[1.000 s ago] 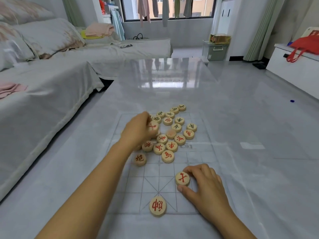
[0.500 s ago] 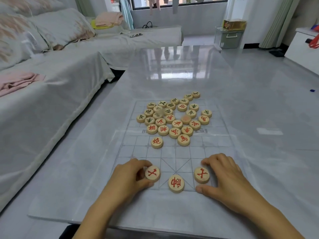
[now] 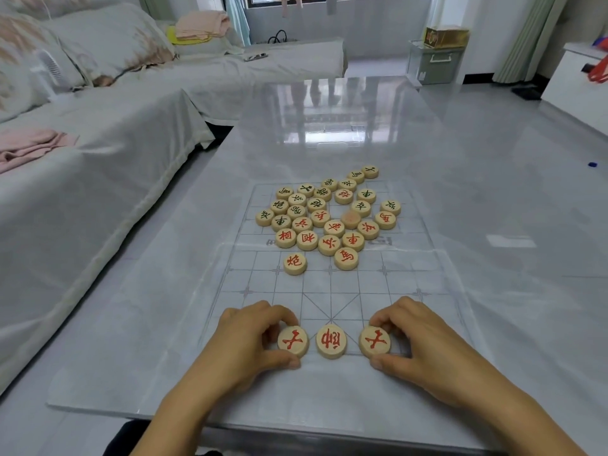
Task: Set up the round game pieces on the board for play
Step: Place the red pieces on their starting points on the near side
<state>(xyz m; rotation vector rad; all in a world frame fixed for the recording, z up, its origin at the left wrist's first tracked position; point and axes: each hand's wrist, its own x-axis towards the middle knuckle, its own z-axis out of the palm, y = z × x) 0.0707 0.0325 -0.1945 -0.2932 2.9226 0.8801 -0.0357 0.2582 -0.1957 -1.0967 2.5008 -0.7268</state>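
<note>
my left hand (image 3: 245,343) is pinched on a round pale wooden disc with a red character (image 3: 293,341), thumb at its near edge, fingers at its far edge. my right hand (image 3: 416,343) is pinched the same way on a second red-marked wooden disc (image 3: 374,341). hands are apart, one at each side of a third wooden disc with a red character (image 3: 331,342), which sits untouched between them. all three lie in one row on the near edge line of the thin clear plastic board with a printed grid (image 3: 408,281), under the diagonal cross lines. red marks on the two held discs look alike; i can't read them for sure upside down.

rest of the round wooden pieces are in a loose cluster (image 3: 324,215) at the far half of the board, red-lettered ones nearer, dark-green-lettered ones farther, one blank face up (image 3: 351,219). two red pieces, (image 3: 295,263) and (image 3: 346,258), sit just nearer than the cluster.

open grid rows between cluster and my hands. board lies on a glossy grey table (image 3: 513,291), bare room left and right of it. grey-covered sofa (image 3: 82,179) beside the table's left edge.
</note>
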